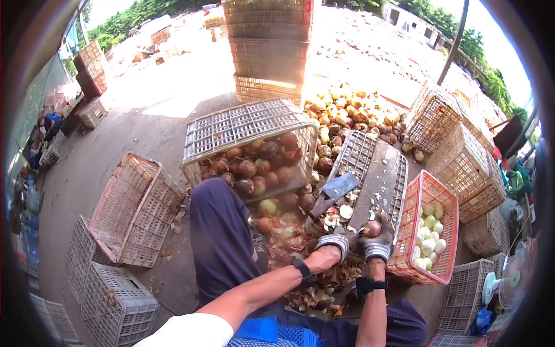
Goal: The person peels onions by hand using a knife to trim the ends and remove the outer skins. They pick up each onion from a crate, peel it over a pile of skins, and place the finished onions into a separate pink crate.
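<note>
The right hand (383,232) has its fingers curled round an onion (370,229) near the cleaver (340,187); the left hand's (337,239) finger opening and hold cannot be told.

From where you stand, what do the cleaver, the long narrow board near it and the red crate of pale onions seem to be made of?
Cleaver: metal blade, probably steel, judging by its flat blue-grey face; the dark handle could be wood or plastic.
Board: likely wood, dull and worn grey-brown, though no grain shows clearly.
Red crate: apparently moulded plastic, from its regular openwork lattice and even colour.
</note>
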{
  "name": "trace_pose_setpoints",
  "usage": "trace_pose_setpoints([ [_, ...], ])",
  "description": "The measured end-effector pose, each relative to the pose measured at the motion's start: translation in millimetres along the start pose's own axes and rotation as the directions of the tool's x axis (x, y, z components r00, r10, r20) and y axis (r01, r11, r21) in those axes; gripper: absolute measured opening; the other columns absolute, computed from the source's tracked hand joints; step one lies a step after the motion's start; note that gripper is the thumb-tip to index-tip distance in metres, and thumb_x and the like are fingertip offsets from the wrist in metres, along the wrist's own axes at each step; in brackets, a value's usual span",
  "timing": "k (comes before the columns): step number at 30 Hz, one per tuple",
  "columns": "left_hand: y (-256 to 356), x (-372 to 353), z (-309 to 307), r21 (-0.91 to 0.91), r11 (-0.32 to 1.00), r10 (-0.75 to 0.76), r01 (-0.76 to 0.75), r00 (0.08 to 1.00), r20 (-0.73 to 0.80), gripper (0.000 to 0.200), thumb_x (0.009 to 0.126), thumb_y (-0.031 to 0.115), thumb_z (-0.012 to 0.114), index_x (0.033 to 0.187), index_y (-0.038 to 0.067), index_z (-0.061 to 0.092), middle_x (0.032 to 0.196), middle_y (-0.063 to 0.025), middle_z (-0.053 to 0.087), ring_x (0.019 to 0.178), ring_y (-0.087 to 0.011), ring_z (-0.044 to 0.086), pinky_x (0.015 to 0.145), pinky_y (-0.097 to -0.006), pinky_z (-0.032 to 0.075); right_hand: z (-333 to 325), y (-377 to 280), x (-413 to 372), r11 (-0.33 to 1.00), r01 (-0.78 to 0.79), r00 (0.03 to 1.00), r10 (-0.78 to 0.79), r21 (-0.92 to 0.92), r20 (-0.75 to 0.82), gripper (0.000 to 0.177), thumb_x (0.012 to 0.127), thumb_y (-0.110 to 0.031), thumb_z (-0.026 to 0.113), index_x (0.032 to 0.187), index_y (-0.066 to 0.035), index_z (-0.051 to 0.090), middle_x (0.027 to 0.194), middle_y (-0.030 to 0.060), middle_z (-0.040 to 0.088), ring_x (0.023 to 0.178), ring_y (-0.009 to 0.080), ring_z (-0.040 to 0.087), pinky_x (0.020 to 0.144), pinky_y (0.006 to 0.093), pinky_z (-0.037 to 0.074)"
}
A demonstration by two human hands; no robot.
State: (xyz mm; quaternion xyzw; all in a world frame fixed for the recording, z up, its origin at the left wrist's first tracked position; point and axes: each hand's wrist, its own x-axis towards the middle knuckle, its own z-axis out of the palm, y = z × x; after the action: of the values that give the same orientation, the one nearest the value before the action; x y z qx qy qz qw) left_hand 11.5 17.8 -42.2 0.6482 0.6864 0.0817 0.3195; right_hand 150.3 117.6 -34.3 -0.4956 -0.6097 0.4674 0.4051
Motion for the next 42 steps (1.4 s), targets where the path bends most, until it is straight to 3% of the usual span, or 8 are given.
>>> trace_pose_setpoints([
  [2,1,-4,3,0.028,0.999,0.037,-0.036,0.999,-0.040,0.037,0.078,0.021,0.069,0.110,0.005,0.064,0.097,-0.0176,0.067,0.080,-0.0303,0.065,0.071,-0.0408,0.054,11,-38,-32,0.649,0.187,0.963,-0.271,-0.738,0.006,0.073,0.059,-0.008,0.074,0.129,-0.005,0.051,0.110,0.0125,0.059,0.100,0.0267,0.059,0.090,0.0350,0.050],
  [6,4,-5,2,0.093,0.991,0.107,-0.097,0.989,-0.104,0.038,0.076,0.022,0.070,0.110,0.006,0.065,0.098,-0.0174,0.067,0.082,-0.0309,0.065,0.073,-0.0405,0.054,11,-32,-26,0.625,0.349,0.882,-0.471,-0.698,0.019,0.063,0.063,-0.008,0.065,0.125,-0.004,0.053,0.110,0.0182,0.059,0.106,0.0350,0.056,0.097,0.0388,0.044],
  [7,4,-2,-1,0.118,0.987,0.124,-0.110,0.985,-0.116,0.039,0.076,0.022,0.070,0.110,0.006,0.065,0.099,-0.0174,0.067,0.083,-0.0311,0.065,0.074,-0.0404,0.053,10,-31,-15,0.723,0.191,0.965,-0.264,-0.664,-0.009,0.059,0.061,-0.008,0.066,0.119,-0.004,0.056,0.108,0.0185,0.060,0.104,0.0370,0.056,0.096,0.0399,0.043],
  [8,4,0,-4,0.141,0.983,0.138,-0.121,0.983,-0.123,0.039,0.075,0.022,0.070,0.110,0.007,0.065,0.099,-0.0174,0.067,0.083,-0.0313,0.065,0.074,-0.0403,0.053,7,-23,-9,0.654,0.350,0.878,-0.478,-0.671,-0.007,0.050,0.061,-0.008,0.063,0.111,-0.003,0.059,0.094,0.0172,0.060,0.090,0.0342,0.058,0.083,0.0396,0.046],
  [21,3,56,31,0.106,0.992,-0.070,0.064,0.996,0.050,0.023,0.080,0.004,0.064,0.101,0.005,0.071,0.101,-0.0126,0.071,0.088,-0.0275,0.069,0.075,-0.0390,0.055,-25,-18,31,0.799,0.116,0.984,-0.013,-0.589,0.176,0.079,0.045,-0.018,0.079,0.119,-0.005,0.058,0.109,0.0139,0.064,0.104,0.0276,0.062,0.095,0.0322,0.047],
  [30,19,45,-11,-0.009,1.000,-0.003,0.004,0.998,0.070,0.043,0.076,0.017,0.069,0.117,0.011,0.061,0.105,-0.0133,0.068,0.091,-0.0272,0.066,0.079,-0.0378,0.054,-17,-14,24,0.793,0.226,0.973,-0.206,-0.565,0.100,0.052,0.062,-0.016,0.069,0.111,-0.002,0.064,0.091,0.0196,0.066,0.089,0.0318,0.065,0.082,0.0348,0.051],
  [35,26,49,-22,-0.050,0.997,0.063,-0.059,0.995,0.082,0.057,0.072,0.020,0.073,0.126,0.015,0.055,0.105,-0.0129,0.067,0.092,-0.0261,0.065,0.080,-0.0367,0.053,-26,22,24,0.937,0.164,0.986,-0.144,-0.309,0.085,0.090,0.035,-0.010,0.084,0.121,-0.005,0.058,0.115,0.0063,0.062,0.106,0.0209,0.059,0.095,0.0316,0.048],
  [42,-19,48,-6,-0.335,0.923,0.191,-0.188,0.981,-0.025,0.078,0.066,0.023,0.079,0.137,0.021,0.047,0.105,-0.0123,0.065,0.093,-0.0247,0.063,0.082,-0.0352,0.052,-34,20,2,0.864,0.229,0.973,-0.199,-0.447,0.114,0.093,0.034,-0.018,0.088,0.121,-0.004,0.058,0.112,0.0099,0.063,0.106,0.0222,0.060,0.095,0.0314,0.048],
])
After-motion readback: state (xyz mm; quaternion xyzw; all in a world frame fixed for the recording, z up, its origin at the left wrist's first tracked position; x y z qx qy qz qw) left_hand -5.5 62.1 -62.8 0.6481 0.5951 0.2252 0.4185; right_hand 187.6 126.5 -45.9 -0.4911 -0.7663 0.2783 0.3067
